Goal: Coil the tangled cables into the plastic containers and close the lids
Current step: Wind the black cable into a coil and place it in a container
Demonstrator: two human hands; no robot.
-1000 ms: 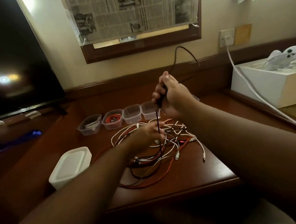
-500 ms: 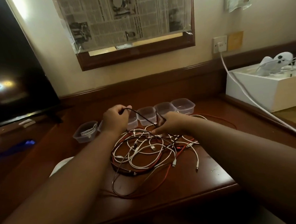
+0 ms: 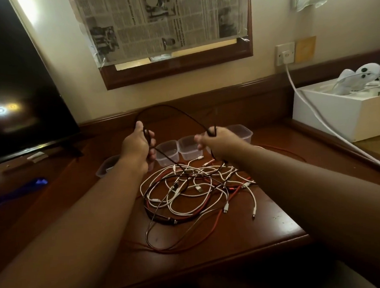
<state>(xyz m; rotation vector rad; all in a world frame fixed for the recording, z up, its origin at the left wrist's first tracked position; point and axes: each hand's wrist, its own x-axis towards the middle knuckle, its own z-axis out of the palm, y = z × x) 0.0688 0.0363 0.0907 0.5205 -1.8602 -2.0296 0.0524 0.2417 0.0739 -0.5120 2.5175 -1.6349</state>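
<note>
Most of the job looks undone. The wooden surface [image 3: 267,223] carries a big tangle of white, red and black cables [image 3: 194,188], loose in front of the row of clear plastic containers [image 3: 188,148]; the three with visible insides look empty, with no lids on them (the leftmost is half hidden behind the arm, so I cannot tell its contents). One black cable [image 3: 171,110] is being worked free: it arches between the left hand [image 3: 139,147], curled round one stretch, and the right hand [image 3: 214,138], pinching another, the remainder trailing into the tangle.
</note>
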